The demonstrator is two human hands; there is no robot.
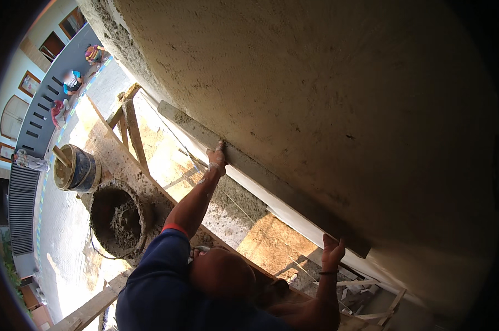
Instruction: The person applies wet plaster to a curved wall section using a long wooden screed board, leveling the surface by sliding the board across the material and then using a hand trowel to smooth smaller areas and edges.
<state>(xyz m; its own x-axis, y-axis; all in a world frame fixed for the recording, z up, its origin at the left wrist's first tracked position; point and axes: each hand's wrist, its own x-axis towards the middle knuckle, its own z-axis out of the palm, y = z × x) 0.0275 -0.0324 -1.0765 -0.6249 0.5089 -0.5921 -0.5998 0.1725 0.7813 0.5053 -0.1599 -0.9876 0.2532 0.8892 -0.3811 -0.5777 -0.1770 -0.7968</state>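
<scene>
My left hand point(216, 157), streaked with pale mortar, grips a long, mortar-smeared straightedge point(271, 182) at its lower edge, left of its middle. Near the bar's lower right end, my right hand point(332, 251) grips it as well. The bar lies diagonally against a broad plastered surface point(371, 110) that fills the upper right. A dark blue sleeve with a red band covers my upper left arm. At the bottom centre is a rounded bare-skin shape that I cannot make out clearly.
A mortar-caked plank point(103, 132) carries a bucket point(81, 171) with a wooden handle and a round tub of mortar point(117, 218). Timber supports point(133, 132) and a thin line cross the gap below. Several other people point(59, 110) are along a grey wall in the distance at left.
</scene>
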